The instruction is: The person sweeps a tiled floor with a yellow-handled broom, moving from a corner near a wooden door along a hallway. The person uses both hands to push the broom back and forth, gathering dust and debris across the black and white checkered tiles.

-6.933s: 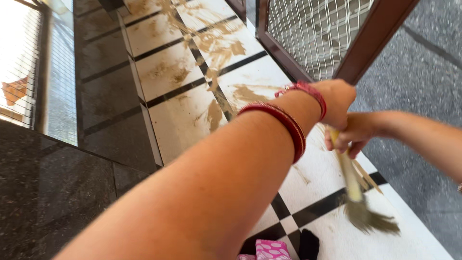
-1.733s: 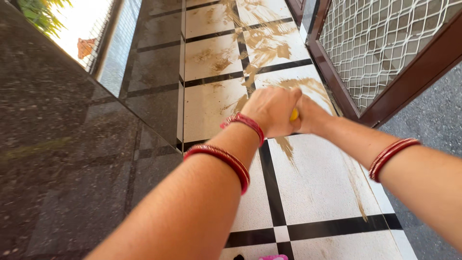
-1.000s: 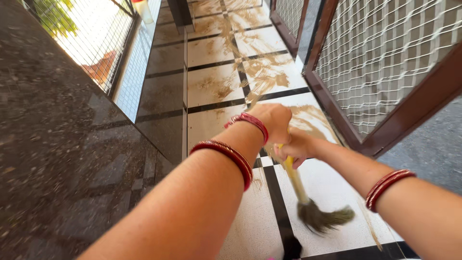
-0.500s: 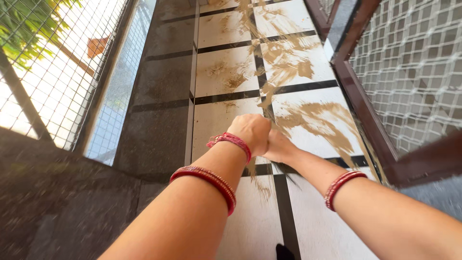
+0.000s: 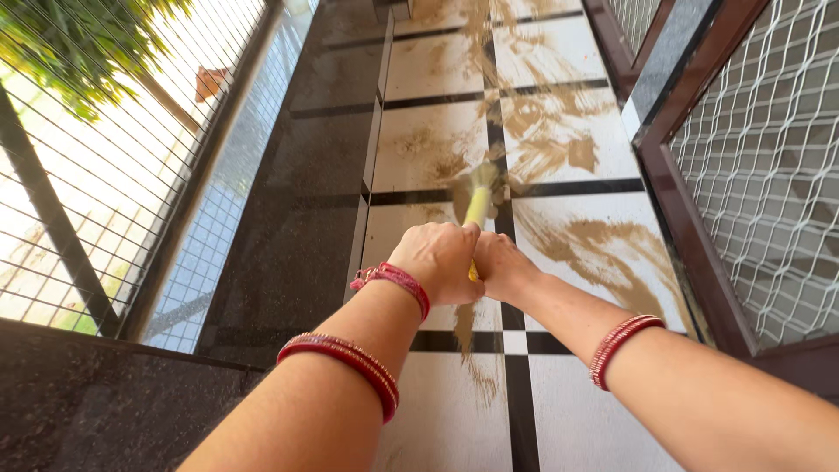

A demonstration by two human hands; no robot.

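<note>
A yellow broom handle [image 5: 476,210] is gripped tight by both the left hand [image 5: 444,260] and right hand [image 5: 500,267], pointed out over the tiled floor [image 5: 428,149]. Muddy brown smears [image 5: 603,249] are spread across the pale tiles, with a wire-mesh window [image 5: 96,166] on one side.

Tiled floor [image 5: 577,411], white with black grid lines, streaked with brown mud [image 5: 603,249]. Wire-mesh railing [image 5: 96,201] at left; brown-framed mesh door [image 5: 760,166] at right; dark polished ledge [image 5: 87,402] at lower left.
</note>
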